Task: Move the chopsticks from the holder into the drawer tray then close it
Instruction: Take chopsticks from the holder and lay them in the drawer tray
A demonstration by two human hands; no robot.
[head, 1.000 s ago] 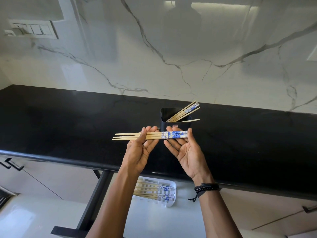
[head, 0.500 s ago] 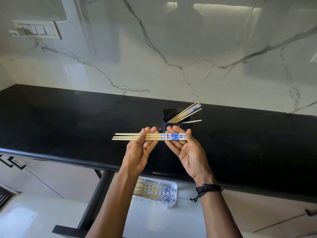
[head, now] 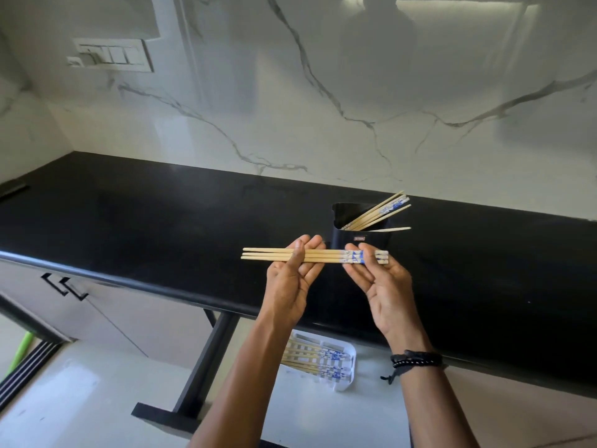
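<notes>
While the left hand [head: 292, 279] pinches their plain half and the right hand [head: 378, 286] their patterned ends, three chopsticks [head: 323, 256] lie level above the counter [head: 161, 227] (probably being evened for the drawer tray [head: 352, 363] below). Others lean in the holder [head: 355, 237].

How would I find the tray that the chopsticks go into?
Start at the long black counter; below its front edge a drawer stands open. Inside lies a white tray with chopsticks already in it. Unlike the black holder on the counter, it is flat and slotted.
</notes>
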